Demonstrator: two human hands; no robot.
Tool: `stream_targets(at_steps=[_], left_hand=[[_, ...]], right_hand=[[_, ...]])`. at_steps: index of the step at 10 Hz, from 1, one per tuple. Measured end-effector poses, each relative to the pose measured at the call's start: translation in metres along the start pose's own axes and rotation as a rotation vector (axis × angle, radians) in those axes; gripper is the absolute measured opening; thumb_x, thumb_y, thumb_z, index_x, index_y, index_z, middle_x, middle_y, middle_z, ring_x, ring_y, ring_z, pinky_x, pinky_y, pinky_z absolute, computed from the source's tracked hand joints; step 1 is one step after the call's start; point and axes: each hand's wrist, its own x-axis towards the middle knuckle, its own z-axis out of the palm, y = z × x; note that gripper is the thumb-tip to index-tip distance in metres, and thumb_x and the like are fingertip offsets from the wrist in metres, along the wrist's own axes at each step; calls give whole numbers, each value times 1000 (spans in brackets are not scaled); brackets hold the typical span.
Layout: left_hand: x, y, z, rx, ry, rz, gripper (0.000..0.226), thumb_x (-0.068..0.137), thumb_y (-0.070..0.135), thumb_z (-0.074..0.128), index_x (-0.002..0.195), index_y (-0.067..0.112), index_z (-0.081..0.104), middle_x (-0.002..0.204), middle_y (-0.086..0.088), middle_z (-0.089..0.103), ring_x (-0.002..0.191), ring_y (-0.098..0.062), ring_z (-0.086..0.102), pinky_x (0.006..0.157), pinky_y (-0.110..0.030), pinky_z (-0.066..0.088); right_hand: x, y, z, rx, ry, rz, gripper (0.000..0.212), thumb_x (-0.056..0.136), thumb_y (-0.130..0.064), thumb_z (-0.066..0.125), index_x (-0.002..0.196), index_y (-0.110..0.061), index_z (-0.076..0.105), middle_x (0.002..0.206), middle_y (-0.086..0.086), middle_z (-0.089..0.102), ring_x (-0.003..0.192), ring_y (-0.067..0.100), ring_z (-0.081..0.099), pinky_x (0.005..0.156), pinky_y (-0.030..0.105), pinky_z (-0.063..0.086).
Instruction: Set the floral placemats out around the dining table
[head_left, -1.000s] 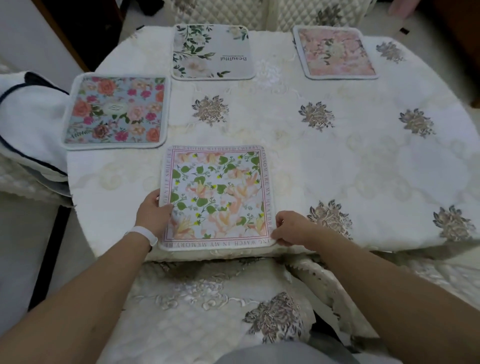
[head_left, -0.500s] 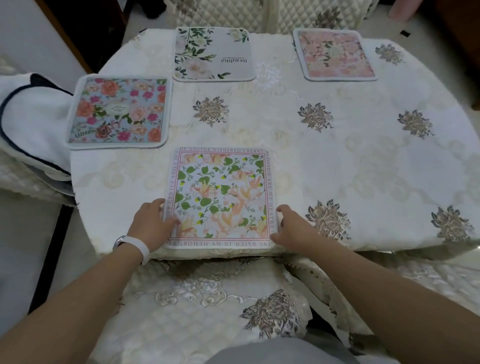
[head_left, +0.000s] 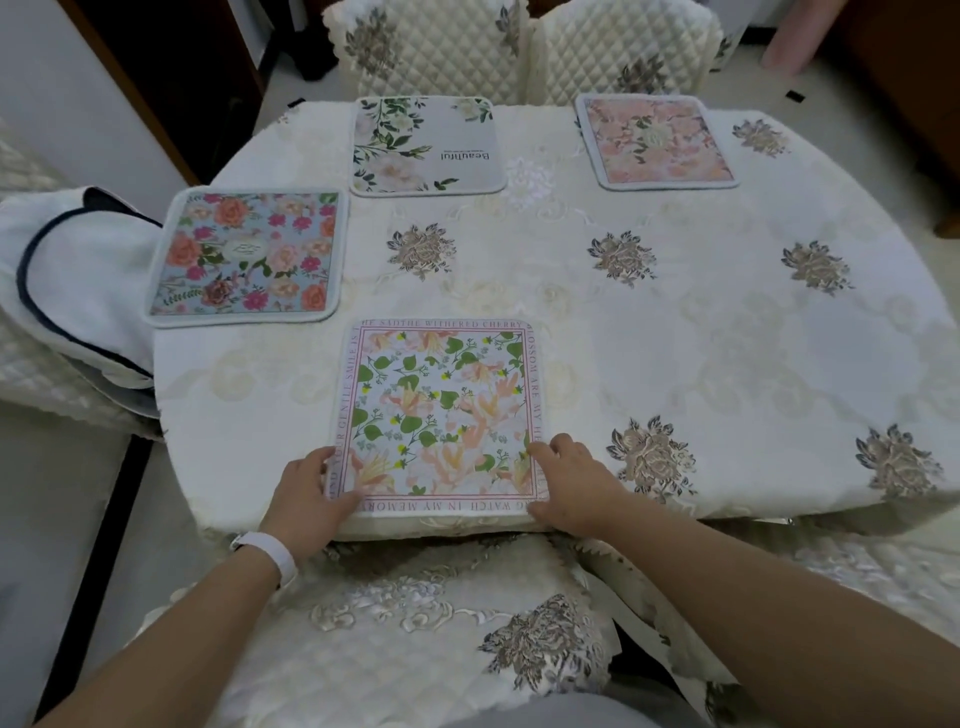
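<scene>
While the round surface (head_left: 675, 364) under its cream embroidered cloth fills most of the frame, four floral placemats already lie on it, all in its left and upper parts. A blue rose placemat (head_left: 244, 254) sits at the left. A grey leafy placemat (head_left: 426, 145) and a pink placemat (head_left: 657, 140) sit along the top edge before two quilted chairs (head_left: 431, 47). The near placemat (head_left: 441, 410) lies at lower centre, flat, its lower border running along the surface's near edge.

That near placemat lies straight ahead of the person, between the two hands, each at one of its lower corners. It is almost square, so no long axis matters; what counts is its lower border against the near edge, and the two look close to parallel. Both hands are equally near it.

The left hand (head_left: 306, 493) has its thumb on top of the printed border at the lower left corner and its fingers against the left side. Whether they tuck under, I cannot tell. The right hand (head_left: 571, 478) rests loosely bent fingers on the lower right corner, pressing rather than gripping.

My reading is that this placemat is nearly settled. The right half of the surface carries no placemat, and the right hand is nearer to it. No spare placemat shows.
</scene>
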Motion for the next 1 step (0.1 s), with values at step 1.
stream_targets(at_steps=[1], left_hand=[[4, 10, 0, 46, 88, 49, 62, 82, 37, 69, 136, 18, 45, 126, -12, 49, 108, -28, 55, 95, -47, 48]], right_hand=[[0, 4, -17, 14, 64, -31, 61, 93, -39, 52, 146, -17, 32, 137, 9, 43, 122, 28, 46, 95, 42, 48]])
